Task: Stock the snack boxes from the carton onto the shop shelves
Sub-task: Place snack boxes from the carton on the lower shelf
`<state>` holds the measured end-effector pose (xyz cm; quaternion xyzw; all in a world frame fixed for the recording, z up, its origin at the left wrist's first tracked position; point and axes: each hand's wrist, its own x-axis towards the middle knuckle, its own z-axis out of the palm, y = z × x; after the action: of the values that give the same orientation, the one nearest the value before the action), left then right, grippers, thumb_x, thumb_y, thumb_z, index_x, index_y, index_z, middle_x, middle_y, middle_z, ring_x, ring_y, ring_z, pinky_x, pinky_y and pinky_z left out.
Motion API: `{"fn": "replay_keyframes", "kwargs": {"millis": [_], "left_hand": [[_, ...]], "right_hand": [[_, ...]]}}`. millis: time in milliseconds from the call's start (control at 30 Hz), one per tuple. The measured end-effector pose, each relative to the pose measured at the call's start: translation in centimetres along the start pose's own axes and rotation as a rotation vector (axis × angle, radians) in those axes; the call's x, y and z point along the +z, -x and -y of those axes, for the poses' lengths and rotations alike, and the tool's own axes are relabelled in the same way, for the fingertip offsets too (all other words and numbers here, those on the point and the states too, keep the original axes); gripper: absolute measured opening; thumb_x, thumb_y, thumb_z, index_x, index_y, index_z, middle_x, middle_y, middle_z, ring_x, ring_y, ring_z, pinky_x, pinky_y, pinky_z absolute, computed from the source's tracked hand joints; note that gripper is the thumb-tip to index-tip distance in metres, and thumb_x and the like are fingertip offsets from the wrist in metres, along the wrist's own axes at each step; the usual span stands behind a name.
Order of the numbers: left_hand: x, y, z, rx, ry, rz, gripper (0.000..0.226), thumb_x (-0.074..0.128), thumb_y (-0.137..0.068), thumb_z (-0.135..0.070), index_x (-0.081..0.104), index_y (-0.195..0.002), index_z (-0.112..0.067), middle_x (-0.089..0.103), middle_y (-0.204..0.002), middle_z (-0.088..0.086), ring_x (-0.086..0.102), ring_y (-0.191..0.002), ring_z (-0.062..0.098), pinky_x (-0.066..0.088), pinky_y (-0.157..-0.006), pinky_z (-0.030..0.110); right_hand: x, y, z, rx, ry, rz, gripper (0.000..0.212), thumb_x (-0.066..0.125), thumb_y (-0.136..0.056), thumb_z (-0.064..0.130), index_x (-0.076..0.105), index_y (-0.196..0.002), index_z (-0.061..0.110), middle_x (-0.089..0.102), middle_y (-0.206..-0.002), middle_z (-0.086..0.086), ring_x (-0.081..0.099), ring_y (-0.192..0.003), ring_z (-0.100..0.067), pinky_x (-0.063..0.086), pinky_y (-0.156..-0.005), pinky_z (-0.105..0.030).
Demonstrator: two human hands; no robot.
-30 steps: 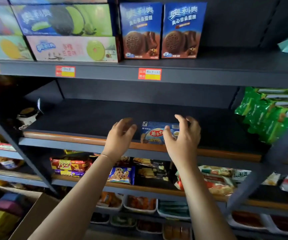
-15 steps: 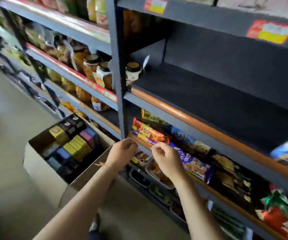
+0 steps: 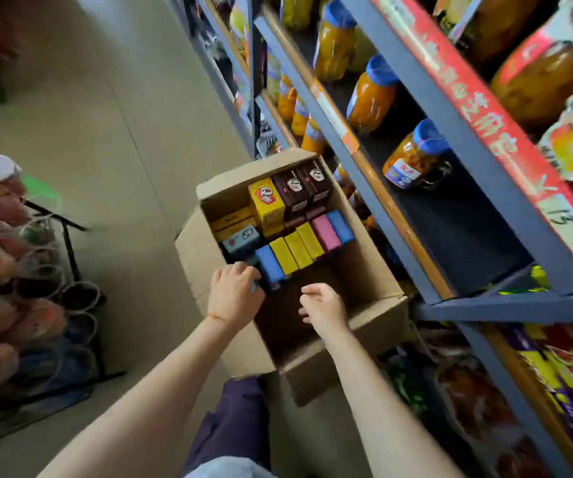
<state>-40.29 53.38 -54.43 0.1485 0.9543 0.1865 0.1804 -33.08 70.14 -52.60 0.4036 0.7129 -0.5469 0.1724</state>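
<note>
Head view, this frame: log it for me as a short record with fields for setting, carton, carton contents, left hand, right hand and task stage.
setting: shop aisle, carton on the floor beside dark shelves holding jars
carton contents: upright snack boxes in blue, yellow, pink and brown; near end bare
left hand: inside the carton, fingers curled on the blue box at the row's near end
right hand: over the bare near end, fingers loosely curled, holding nothing
task stage: picking up a box; none lifted out yet
</note>
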Motion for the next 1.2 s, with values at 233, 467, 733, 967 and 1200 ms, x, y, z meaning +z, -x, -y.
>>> {"fn": "replay_keyframes", "kwargs": {"millis": [233, 467, 733, 967, 1200], "left_hand": [[2.9, -3.5, 5.0, 0.155, -0.257, 0.066, 0.043, 0.042, -0.08, -0.038, 0.071, -0.103, -0.016, 0.065, -0.114, 0.008, 0.053, -0.118, 0.033, 0.022, -0.111, 0.059], [4.3, -3.8, 5.4, 0.195, -0.195, -0.064, 0.034, 0.046, -0.085, -0.034, 0.071, -0.1, -0.016, 0.065, -0.115, 0.007, 0.052, -0.119, 0.032, 0.02, -0.114, 0.064], [3.7, -3.5, 4.9, 0.161, -0.197, -0.038, 0.032, 0.053, -0.081, -0.031, 0.07, -0.104, -0.016, 0.064, -0.119, 0.007, 0.051, -0.123, 0.032, 0.021, -0.114, 0.065], [-0.7, -1.9, -4.4, -0.029, 0.49, -0.045, 0.051, 0.053, -0.089, -0.045, 0.058, -0.129, -0.014, 0.059, -0.129, 0.004, 0.047, -0.125, 0.021, 0.035, -0.106, 0.036], [-6.5, 7.2, -20.6, 0.077, 0.983, 0.124, 0.015, 0.067, -0.09, -0.035, 0.064, -0.104, -0.031, 0.071, -0.105, -0.005, 0.069, -0.095, 0.012, 0.057, -0.083, 0.029]], "right_hand": [[7.0, -6.3, 1.1, -0.156, 0.59, -0.099, 0.03, 0.067, -0.09, 0.033, 0.053, -0.114, 0.022, 0.057, -0.12, 0.001, 0.06, -0.104, -0.023, 0.048, -0.074, -0.033], [9.9, -7.8, 0.2, -0.211, 0.811, -0.306, 0.044, 0.067, -0.088, 0.045, 0.048, -0.115, 0.016, 0.061, -0.117, -0.006, 0.065, -0.1, -0.027, 0.047, -0.065, -0.035], [8.1, -6.2, 1.5, -0.282, 0.618, -0.376, 0.037, 0.07, -0.084, 0.04, 0.055, -0.105, 0.013, 0.055, -0.111, -0.005, 0.061, -0.089, -0.026, 0.034, -0.059, -0.028], [-3.0, 0.4, 3.3, -0.319, 0.02, -0.293, 0.028, 0.079, -0.073, 0.025, 0.057, -0.088, 0.022, 0.068, -0.089, 0.001, 0.067, -0.08, -0.023, 0.053, -0.071, -0.036], [-17.8, 15.0, 2.1, -0.427, -0.518, -0.523, 0.013, 0.068, -0.084, 0.023, 0.066, -0.096, 0.016, 0.069, -0.067, 0.009, 0.058, -0.053, 0.002, 0.045, -0.048, -0.016]]}}
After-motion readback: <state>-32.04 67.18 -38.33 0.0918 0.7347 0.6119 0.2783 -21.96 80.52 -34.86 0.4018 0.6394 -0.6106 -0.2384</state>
